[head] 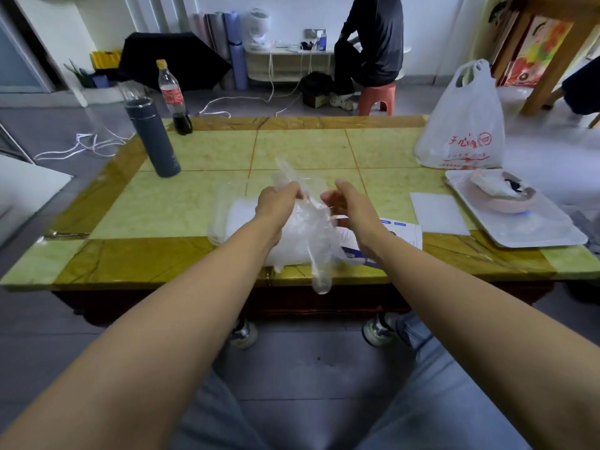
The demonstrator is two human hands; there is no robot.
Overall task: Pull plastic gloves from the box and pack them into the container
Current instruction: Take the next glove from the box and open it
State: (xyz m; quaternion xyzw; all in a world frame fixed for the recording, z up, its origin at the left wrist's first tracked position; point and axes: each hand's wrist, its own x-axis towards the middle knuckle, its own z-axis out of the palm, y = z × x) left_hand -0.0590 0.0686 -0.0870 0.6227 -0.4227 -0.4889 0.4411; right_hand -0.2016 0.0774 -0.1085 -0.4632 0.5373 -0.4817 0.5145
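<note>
Left hand (276,204) gripping clear gloves (308,232), right hand (345,203) cupped beside (grip unclear), flask (152,138), bag (464,125), tray (535,232) around.

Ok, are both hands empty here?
No, the left hand grips a bunch of clear plastic gloves above the table.

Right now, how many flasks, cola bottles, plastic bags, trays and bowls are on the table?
Flask: 1
Cola bottle: 1
Plastic bag: 1
Tray: 1
Bowl: 1
Total: 5
</note>
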